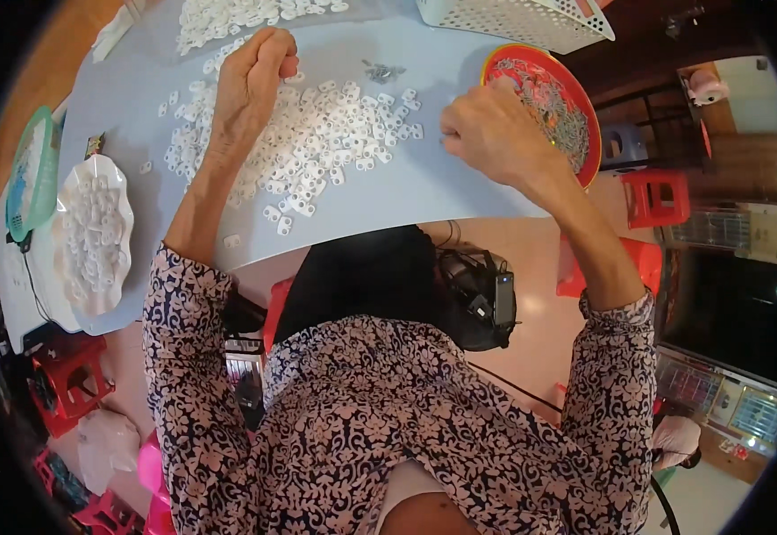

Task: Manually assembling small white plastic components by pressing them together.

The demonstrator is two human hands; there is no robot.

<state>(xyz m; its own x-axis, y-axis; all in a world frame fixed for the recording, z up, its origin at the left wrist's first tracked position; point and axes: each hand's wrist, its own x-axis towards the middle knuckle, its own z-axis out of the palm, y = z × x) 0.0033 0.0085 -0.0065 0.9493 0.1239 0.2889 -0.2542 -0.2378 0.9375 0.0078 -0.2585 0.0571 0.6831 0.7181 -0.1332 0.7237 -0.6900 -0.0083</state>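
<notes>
My left hand [253, 85] is closed above the far left part of a spread pile of small white plastic pieces [304, 147], each with two holes. The curled fingers hide whatever they may hold. On the other side, my right hand [500, 129] is also closed, with fingers bent inward, at the near left edge of a round red tray [587, 98] with a yellow rim. Many thin grey metal pieces [571, 134], too small to name, lie in that tray. Between my hands, farther off, sits a small heap of similar grey metal pieces [381, 71].
More white pieces [228, 22] lie at the table's far edge, beside a white perforated basket [518, 25]. At left stand a scalloped white dish [125, 201] of white parts and a green basket [49, 160]. Red stools [656, 198] stand beyond the pale table [442, 192].
</notes>
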